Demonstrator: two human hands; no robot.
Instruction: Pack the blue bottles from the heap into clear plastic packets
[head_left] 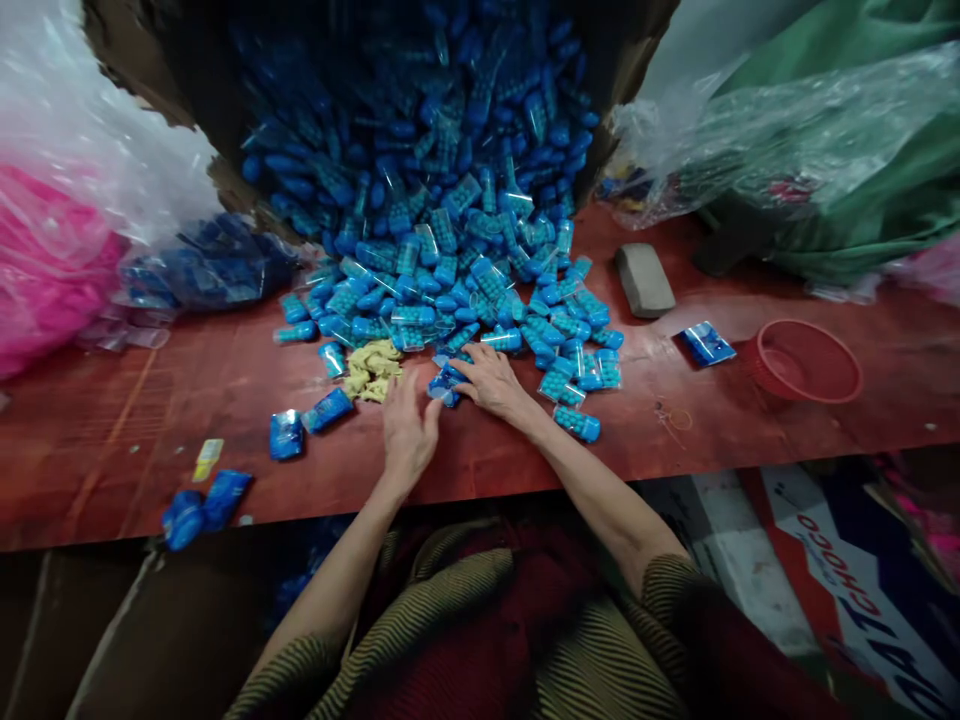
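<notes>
My left hand (409, 425) is low over the red tabletop with its fingers apart, and nothing shows in its grasp. Its thumb is close to a small cluster of blue packets (448, 380) with a clear round piece on it. From the other side, my right hand (495, 385) reaches over that cluster, fingers spread and fingertips touching its right edge. Just beyond the left fingertips lies a heap of yellow rubber bands or balloons (373, 368); which, I cannot tell. Behind both hands spreads a large pile of clear, blue-capped bottles (450, 270) filled with blue balls.
A torn cardboard box (161, 60) opens toward me, spilling the bottles. Blue packets (286, 435) lie to the left with a yellow-white piece (208, 459). At right are a grey block (645, 281), a foil packet (706, 343) and a red basket (806, 362). Plastic bags flank the table.
</notes>
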